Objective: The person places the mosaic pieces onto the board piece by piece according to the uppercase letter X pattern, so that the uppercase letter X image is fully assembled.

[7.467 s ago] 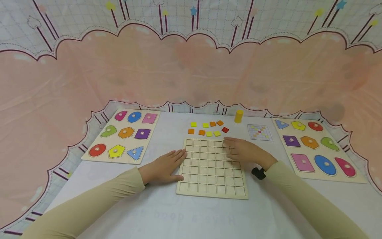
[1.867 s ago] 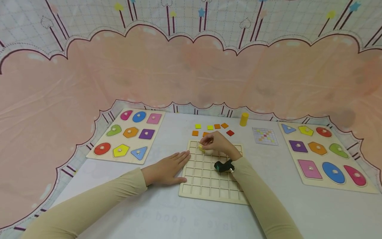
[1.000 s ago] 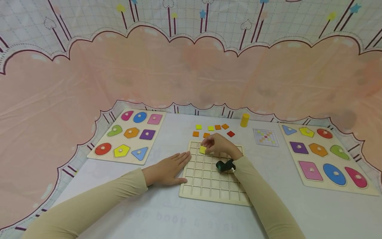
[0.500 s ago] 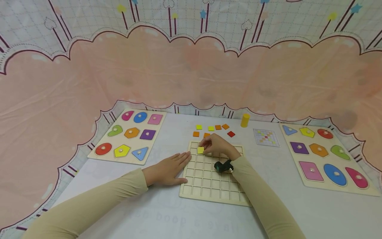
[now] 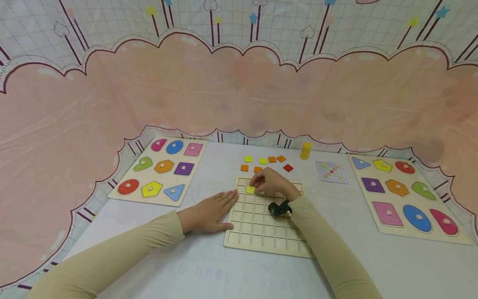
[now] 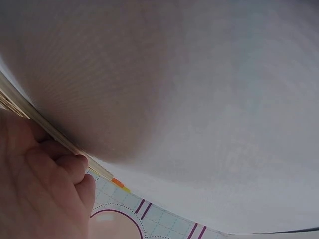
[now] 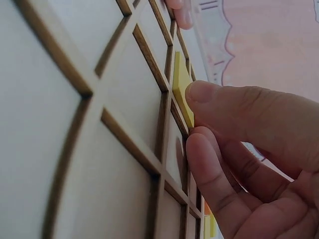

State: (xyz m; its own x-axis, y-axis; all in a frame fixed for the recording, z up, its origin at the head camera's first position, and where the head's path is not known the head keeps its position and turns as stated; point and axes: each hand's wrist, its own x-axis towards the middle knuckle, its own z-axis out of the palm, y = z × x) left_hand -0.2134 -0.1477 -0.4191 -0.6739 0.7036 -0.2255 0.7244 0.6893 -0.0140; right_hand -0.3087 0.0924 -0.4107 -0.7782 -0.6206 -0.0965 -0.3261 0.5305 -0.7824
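My right hand (image 5: 270,182) pinches the yellow tile (image 5: 250,189) into the grid board (image 5: 261,232); my left hand (image 5: 209,209) lies flat and relaxed beside it, loose tiles (image 5: 265,161) just beyond.

Even, soft, bright light fills the head view; its edges bow. Both wrist views are dim and blurred close up.

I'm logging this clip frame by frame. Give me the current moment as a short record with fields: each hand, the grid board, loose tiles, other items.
Right hand: pinches a yellow tile at a cell in the grid board's second row
Left hand: flat on the table, fingers against the grid board's left edge
Grid board: wooden, other cells in view bare
Loose tiles: yellow, orange and red, behind the board
Other: pattern card, yellow cylinder, two shape puzzles
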